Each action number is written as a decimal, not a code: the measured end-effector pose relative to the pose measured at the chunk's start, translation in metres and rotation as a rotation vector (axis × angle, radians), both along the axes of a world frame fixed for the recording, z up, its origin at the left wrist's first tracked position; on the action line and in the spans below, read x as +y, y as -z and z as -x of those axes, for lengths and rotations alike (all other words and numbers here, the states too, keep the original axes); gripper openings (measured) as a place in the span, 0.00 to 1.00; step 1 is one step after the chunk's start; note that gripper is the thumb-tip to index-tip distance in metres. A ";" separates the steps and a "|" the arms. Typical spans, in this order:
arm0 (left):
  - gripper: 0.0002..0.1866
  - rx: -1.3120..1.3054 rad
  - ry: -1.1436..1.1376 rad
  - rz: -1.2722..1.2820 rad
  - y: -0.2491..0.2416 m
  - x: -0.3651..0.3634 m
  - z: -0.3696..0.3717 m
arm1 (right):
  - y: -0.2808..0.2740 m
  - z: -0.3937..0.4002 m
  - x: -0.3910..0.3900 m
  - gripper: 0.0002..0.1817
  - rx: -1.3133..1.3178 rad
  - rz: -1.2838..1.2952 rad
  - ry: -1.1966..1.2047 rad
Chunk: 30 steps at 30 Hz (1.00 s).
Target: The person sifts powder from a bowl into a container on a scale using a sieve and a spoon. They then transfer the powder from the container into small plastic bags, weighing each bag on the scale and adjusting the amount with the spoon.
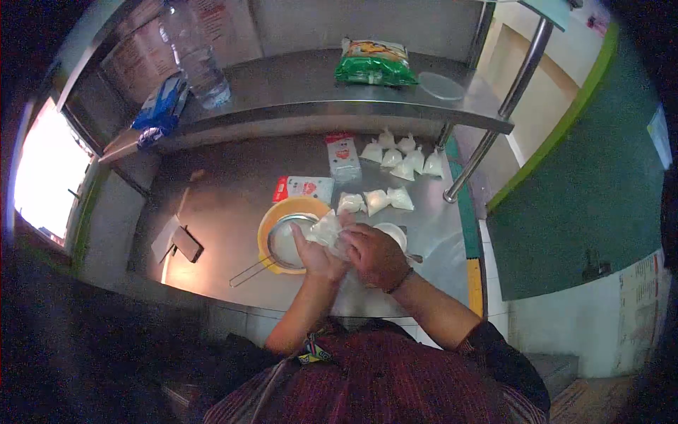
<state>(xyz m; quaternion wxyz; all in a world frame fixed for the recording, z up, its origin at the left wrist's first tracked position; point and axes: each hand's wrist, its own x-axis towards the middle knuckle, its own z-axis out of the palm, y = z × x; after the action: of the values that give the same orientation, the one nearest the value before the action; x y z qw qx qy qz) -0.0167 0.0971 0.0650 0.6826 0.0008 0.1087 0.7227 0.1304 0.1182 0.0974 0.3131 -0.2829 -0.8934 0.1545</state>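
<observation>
A small clear plastic bag of white powder is between my two hands, above the right side of a yellow bowl. My left hand cradles the bag from below, thumb raised at its side. With bent fingers, my right hand grips the bag's loose plastic end; its fingertips are partly hidden. Inside the bowl sits a wire-handled sieve with white powder in it. A white dish shows partly behind my right hand, and a spoon handle sticks out beside it.
Several filled bags stand behind my hands, with more bags at the back. Two red-and-white packets lie near the bowl. A phone-like dark object is at left. Overhead, a steel shelf holds a green packet and a bottle.
</observation>
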 end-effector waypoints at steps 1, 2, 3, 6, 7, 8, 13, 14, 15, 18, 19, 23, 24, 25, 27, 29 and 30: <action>0.43 -0.014 -0.010 -0.002 0.007 -0.002 0.001 | 0.002 0.000 0.001 0.16 -0.014 -0.002 -0.010; 0.41 0.013 -0.005 -0.013 0.021 -0.002 0.001 | 0.003 -0.001 0.002 0.16 -0.052 0.063 0.002; 0.39 0.041 0.004 -0.023 0.034 0.001 0.001 | 0.004 -0.003 0.003 0.15 -0.090 0.129 0.019; 0.32 -0.035 -0.038 0.070 0.070 0.005 0.002 | 0.006 -0.014 -0.006 0.13 0.032 -0.099 0.037; 0.32 -0.039 -0.035 0.078 0.065 0.001 0.002 | 0.006 -0.023 -0.014 0.13 0.028 -0.091 0.039; 0.27 -0.020 -0.014 0.067 0.057 -0.001 0.004 | 0.008 -0.035 -0.026 0.13 0.115 0.002 0.148; 0.18 0.087 0.032 0.101 0.044 0.013 0.027 | 0.082 -0.093 -0.075 0.24 0.152 0.714 0.440; 0.16 0.084 0.030 0.086 0.044 0.018 0.031 | 0.094 -0.095 -0.077 0.26 0.078 0.757 0.567; 0.15 0.082 0.028 0.072 0.044 0.021 0.034 | 0.112 -0.096 -0.073 0.26 0.082 0.762 0.579; 0.13 0.096 0.072 -0.016 0.040 0.025 0.033 | 0.135 -0.092 -0.059 0.32 0.381 0.792 0.667; 0.13 0.096 0.077 -0.013 0.043 0.027 0.031 | 0.119 -0.082 -0.053 0.32 0.402 0.680 0.687; 0.12 0.033 0.022 0.172 0.052 0.035 0.026 | 0.172 -0.077 -0.022 0.27 0.692 0.545 0.714; 0.11 0.015 0.007 0.230 0.057 0.038 0.026 | 0.170 -0.077 -0.017 0.27 0.693 0.544 0.716; 0.11 0.013 0.009 0.230 0.062 0.040 0.026 | 0.167 -0.078 -0.012 0.22 0.631 0.555 0.697; 0.12 0.011 0.096 0.137 0.071 0.044 0.027 | 0.147 -0.077 -0.008 0.18 0.567 0.564 0.678; 0.13 0.102 0.122 0.126 0.071 0.041 0.021 | 0.099 -0.069 -0.019 0.15 0.587 0.666 0.517; 0.14 0.196 0.149 0.116 0.074 0.039 0.018 | 0.100 -0.070 -0.018 0.15 0.584 0.665 0.516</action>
<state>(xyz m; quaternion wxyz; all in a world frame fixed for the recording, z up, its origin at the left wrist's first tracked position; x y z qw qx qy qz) -0.0346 0.1363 -0.0088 0.7194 0.0399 0.2159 0.6590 0.2008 0.0997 -0.0029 0.4706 -0.5237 -0.5723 0.4204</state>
